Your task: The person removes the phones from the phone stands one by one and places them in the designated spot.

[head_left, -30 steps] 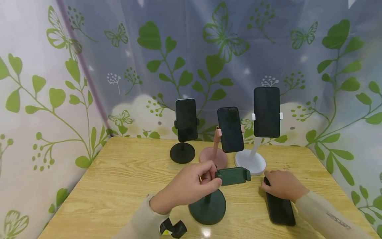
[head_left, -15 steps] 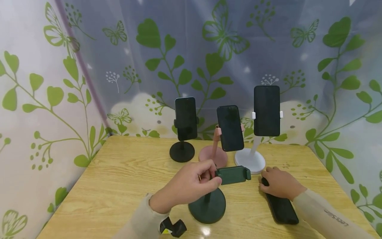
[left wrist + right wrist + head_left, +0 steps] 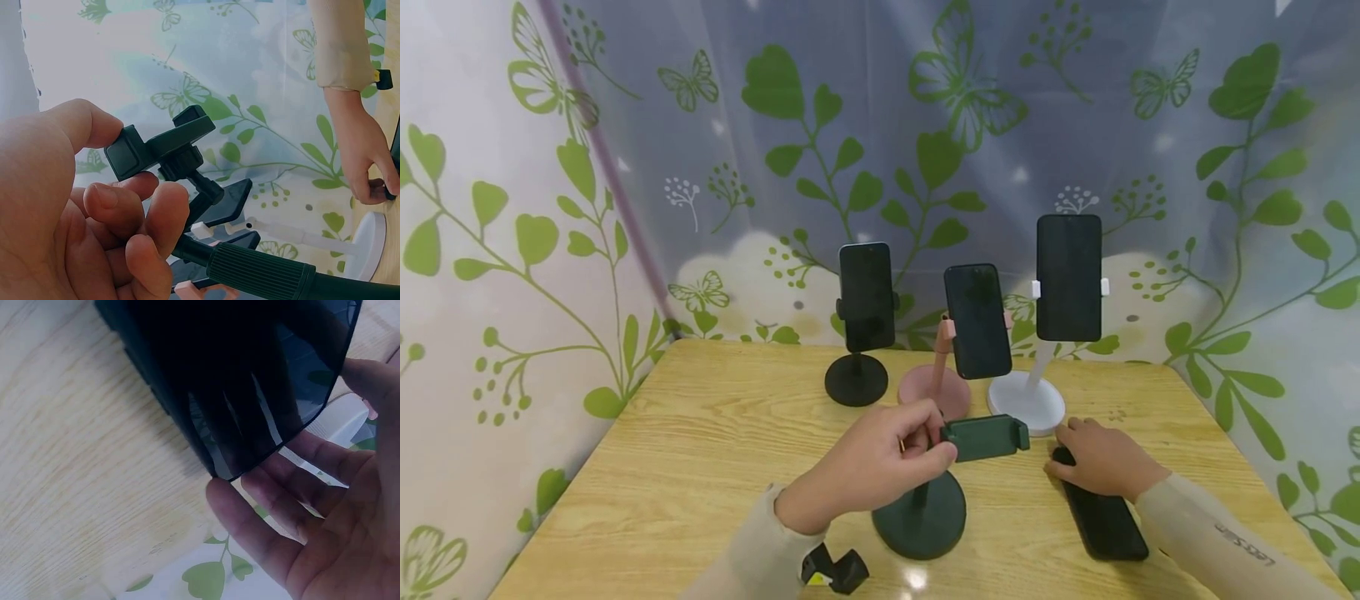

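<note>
My left hand [image 3: 868, 458] pinches one end of the clamp [image 3: 987, 438] on a dark green phone stand [image 3: 920, 521]. In the left wrist view, thumb and forefinger hold that clamp [image 3: 172, 142] at its edge, and the other fingers curl beneath it. No phone sits in this clamp. On the table to the right lies a black phone [image 3: 1105, 521], screen up. My right hand [image 3: 1108, 458] grips its far end; in the right wrist view the fingertips meet the end edge of the phone [image 3: 250, 381] and the thumb lies along its side.
Behind stand a black holder [image 3: 856, 381], a pink holder [image 3: 934, 390] and a white holder [image 3: 1026, 403], each bearing a dark phone. The white base is close to my right hand. A black wrist device [image 3: 835, 569] hangs by my left sleeve. Patterned curtains back the wooden table [image 3: 715, 433].
My right hand has shifted slightly left and away from me, and the black phone under it has turned a little. My left hand keeps its hold on the green clamp.
</note>
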Available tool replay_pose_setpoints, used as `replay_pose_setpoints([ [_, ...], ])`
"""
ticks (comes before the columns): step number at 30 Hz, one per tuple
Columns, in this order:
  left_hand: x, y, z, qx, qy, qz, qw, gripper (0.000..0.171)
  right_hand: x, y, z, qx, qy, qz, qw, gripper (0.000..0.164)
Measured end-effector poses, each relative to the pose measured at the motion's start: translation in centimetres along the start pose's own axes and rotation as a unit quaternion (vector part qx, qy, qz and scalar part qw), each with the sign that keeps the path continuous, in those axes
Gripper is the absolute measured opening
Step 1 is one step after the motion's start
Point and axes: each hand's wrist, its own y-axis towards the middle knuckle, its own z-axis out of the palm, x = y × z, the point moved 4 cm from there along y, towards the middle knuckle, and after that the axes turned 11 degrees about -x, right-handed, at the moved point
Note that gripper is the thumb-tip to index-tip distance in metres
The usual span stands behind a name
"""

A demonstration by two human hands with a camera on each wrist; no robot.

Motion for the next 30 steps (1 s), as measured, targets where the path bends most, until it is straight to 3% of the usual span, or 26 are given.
replay_pose_setpoints([
  [4,0.1,0.0,-0.2,-0.001,0.0,-0.002,1.0,0.013,0.9,0.4,-1.1,-0.005,0.005,-0.013,1.0,0.034],
  [7,0.0,0.0,-0.4,-0.003,0.002,-0.001,1.0,0.013,2.5,0.7,-3.1,-0.033,0.01,-0.042,0.999,0.025],
  [12,-0.1,0.0,-0.8,-0.012,0.018,0.0,0.9998,0.011,6.1,1.3,-8.0,-0.108,0.028,-0.078,0.991,0.014],
  [15,-0.1,0.0,-0.9,-0.016,0.028,0.001,0.9995,0.01,7.9,1.1,-10.7,-0.176,0.043,-0.092,0.979,0.009],
  [18,-0.1,-0.1,-0.9,-0.018,0.031,0.002,0.9994,0.009,9.4,0.5,-13.4,-0.272,0.064,-0.116,0.953,0.012],
  [21,0.1,-0.1,-0.8,-0.018,0.028,0.001,0.9995,0.009,10.8,-0.4,-15.9,-0.361,0.087,-0.144,0.917,0.017],
  [25,0.3,-0.2,-0.6,-0.016,0.018,0.006,0.9997,0.01,13.1,-1.5,-18.3,-0.424,0.129,-0.181,0.878,0.009],
  [30,0.4,0.0,-0.4,-0.02,0.006,0.034,0.9992,0.013,15.9,-2.6,-19.7,-0.48,0.192,-0.225,0.826,0.035],
])
